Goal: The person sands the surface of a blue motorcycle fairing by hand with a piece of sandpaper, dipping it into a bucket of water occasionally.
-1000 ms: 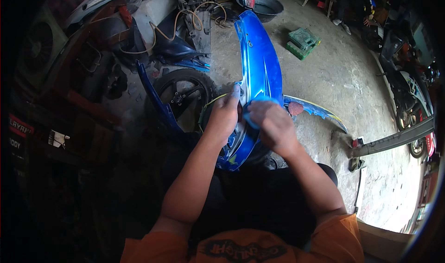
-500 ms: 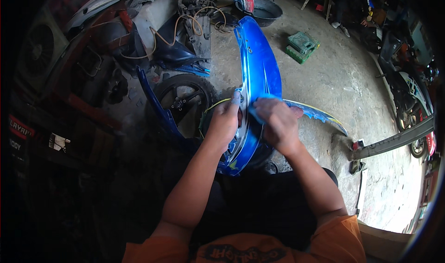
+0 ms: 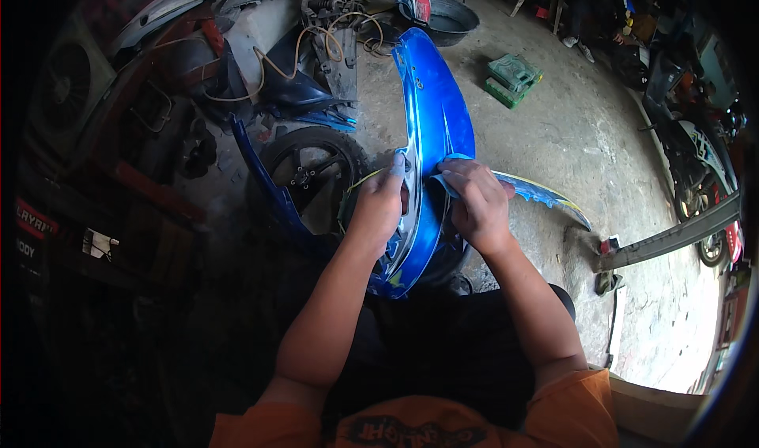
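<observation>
A long, curved, glossy blue motorcycle body panel (image 3: 443,96) stands tilted in front of me, its lower end near my lap. My left hand (image 3: 381,211) is closed around the panel's left edge, thumb on top and fingers mostly hidden. My right hand (image 3: 484,211) pinches a small folded blue sheet (image 3: 443,185) against the panel's right side; whether it is cloth or sandpaper I cannot tell. Beyond that hand, another blue panel with a yellow edge (image 3: 545,198) sticks out to the right. A dark blue curved trim piece (image 3: 257,163) lies to the left.
A spoked black wheel (image 3: 304,171) lies on the floor at left, with dark body panels (image 3: 296,96) and a tan hose (image 3: 292,67) behind it. Farther off are a green case (image 3: 514,80), a dark basin (image 3: 455,23) and a person's feet (image 3: 583,49). Motorcycles (image 3: 704,163) line the right.
My right hand has shifted slightly and is sharper now, the blue sheet still pinched in it. The panel has tipped a little to the left along with my left hand.
</observation>
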The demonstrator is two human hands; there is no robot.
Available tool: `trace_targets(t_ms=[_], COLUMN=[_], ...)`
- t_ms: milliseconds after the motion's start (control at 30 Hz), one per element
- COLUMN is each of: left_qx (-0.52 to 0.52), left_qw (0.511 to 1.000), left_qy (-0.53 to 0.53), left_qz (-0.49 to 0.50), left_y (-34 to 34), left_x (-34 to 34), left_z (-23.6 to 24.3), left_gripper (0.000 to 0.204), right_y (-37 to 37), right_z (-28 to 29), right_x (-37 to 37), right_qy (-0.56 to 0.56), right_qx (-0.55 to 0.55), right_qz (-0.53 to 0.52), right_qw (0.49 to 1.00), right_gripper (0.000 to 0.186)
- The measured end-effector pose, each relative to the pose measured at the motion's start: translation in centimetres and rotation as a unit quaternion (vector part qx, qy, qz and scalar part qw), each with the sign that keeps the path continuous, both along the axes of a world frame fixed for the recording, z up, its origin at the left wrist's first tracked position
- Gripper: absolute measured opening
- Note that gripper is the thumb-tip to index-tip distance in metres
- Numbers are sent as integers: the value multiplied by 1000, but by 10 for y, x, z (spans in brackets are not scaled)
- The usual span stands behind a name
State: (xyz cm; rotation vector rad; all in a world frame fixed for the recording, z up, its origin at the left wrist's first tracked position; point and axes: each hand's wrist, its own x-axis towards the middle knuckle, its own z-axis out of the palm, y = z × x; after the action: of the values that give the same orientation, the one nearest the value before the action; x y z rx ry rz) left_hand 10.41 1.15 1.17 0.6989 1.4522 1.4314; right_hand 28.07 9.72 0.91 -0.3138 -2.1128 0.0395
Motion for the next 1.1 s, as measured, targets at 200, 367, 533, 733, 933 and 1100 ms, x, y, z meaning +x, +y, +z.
trace_targets(t_ms=[200, 367, 533, 733, 933, 1100], left_qx=[11, 9, -16, 22, 12, 4], left_qw=[1000, 1000, 1000, 999, 1000, 1000], left_qy=[0, 10, 3, 18, -4, -11], left_qz=[11, 25, -14, 45, 17, 16], left_y=[0, 0, 2, 2, 0, -1], left_x=[5, 7, -2, 10, 8, 6], left_z=[1, 2, -2, -2, 3, 7], left_gripper=[59, 59, 59, 57, 56, 54], right_y=[-12, -13, 0, -27, -16, 2], right_z=[9, 1, 7, 8, 9, 3], right_x=[5, 0, 4, 0, 4, 8], right_qy=[-46, -26, -24, -62, -35, -12], right_qx=[35, 31, 28, 33, 24, -17], right_qz=[71, 82, 49, 106, 47, 0], right_qw=[996, 996, 998, 992, 998, 1000], right_gripper=[33, 33, 34, 31, 39, 35])
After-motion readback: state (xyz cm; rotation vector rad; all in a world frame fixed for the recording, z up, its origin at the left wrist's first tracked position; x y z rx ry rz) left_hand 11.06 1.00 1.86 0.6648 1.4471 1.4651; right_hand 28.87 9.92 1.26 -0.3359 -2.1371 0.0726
